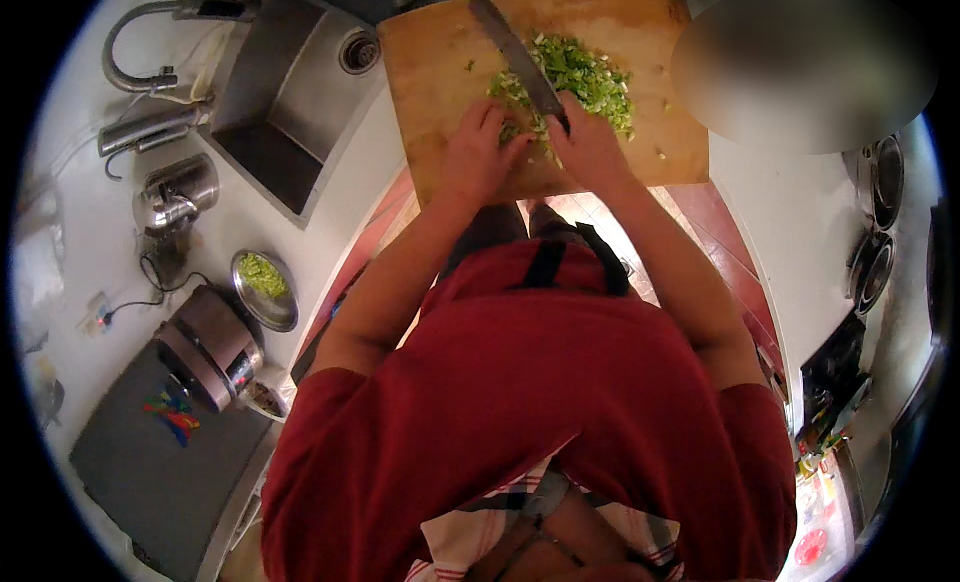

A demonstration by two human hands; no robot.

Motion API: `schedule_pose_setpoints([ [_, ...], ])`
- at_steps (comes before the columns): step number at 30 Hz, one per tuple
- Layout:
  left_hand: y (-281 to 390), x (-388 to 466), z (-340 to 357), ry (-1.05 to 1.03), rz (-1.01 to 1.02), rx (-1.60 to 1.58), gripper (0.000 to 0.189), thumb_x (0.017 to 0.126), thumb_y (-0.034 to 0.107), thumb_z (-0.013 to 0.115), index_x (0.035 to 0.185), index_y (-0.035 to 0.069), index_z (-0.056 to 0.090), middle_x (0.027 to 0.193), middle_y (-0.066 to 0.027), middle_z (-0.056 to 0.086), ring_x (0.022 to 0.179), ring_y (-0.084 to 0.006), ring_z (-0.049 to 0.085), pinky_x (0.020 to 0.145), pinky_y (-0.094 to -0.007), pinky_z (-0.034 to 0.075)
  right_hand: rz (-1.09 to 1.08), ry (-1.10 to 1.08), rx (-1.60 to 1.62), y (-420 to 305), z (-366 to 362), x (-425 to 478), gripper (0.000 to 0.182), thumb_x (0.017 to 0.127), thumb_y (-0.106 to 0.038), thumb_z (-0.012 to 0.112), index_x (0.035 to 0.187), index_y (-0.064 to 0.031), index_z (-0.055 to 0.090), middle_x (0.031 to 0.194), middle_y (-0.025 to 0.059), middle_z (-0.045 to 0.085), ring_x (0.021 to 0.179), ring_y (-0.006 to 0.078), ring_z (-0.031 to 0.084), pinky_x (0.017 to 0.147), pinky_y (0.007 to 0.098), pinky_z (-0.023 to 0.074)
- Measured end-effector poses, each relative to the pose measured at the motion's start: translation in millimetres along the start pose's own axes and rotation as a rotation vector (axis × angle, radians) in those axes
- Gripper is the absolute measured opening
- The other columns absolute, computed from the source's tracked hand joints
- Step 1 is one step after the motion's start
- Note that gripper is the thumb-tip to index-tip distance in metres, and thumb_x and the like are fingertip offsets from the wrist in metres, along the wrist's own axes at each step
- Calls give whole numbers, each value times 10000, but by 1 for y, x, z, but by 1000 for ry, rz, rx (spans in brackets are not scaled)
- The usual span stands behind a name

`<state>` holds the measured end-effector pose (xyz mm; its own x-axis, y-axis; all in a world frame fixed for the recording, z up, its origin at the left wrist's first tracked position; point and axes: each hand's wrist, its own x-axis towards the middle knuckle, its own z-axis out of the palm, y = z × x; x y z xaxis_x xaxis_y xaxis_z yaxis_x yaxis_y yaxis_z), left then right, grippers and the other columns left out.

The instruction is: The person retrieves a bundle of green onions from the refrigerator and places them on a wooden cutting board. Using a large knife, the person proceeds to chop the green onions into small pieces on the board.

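A wooden cutting board point(442, 79) lies in front of me and bears a loose pile of chopped green vegetable point(592, 83), perhaps scallions. My right hand point(589, 147) grips the dark handle of a kitchen knife point(517, 53). Its long blade slants up and left across the board, along the pile's left side. Close to the left of the handle, my left hand point(480, 150) rests low over the board, thumb and fingers apart around a few green scraps. Some of its fingertips are hard to make out.
A steel sink point(300, 94) with a faucet point(124, 45) lies to the left. Nearer are a metal bowl of chopped greens point(285, 308), a steel kettle point(176, 195) and a rice cooker point(210, 345). Pots point(874, 270) line the right counter. A blurred patch covers the upper right.
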<state>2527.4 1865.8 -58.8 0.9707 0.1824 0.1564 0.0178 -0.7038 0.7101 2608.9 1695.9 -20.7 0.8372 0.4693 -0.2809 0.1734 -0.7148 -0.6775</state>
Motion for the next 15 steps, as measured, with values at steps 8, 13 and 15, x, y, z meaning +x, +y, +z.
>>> schedule_pose_setpoints([
  [8,4,26,8,-92,-150,-130,248,908,222,716,1097,75,653,1119,-114,638,974,-316,649,789,-412,528,67,202,186,15,-47,-23,349,967,-230,605,1232,-11,549,680,212,636,606,392,654,562,460,503],
  [13,-1,72,12,186,-135,28,309,869,209,736,1137,92,639,1140,-160,625,981,-378,620,860,-452,512,247,185,350,19,-63,-39,306,979,-202,594,1206,-1,555,636,161,611,492,246,622,487,389,477],
  [15,-6,82,25,131,-125,80,359,848,213,755,1164,99,629,1102,-161,624,981,-371,619,863,-458,508,266,181,392,20,-66,-43,281,980,-187,590,1181,5,554,621,142,598,466,205,603,467,368,469],
])
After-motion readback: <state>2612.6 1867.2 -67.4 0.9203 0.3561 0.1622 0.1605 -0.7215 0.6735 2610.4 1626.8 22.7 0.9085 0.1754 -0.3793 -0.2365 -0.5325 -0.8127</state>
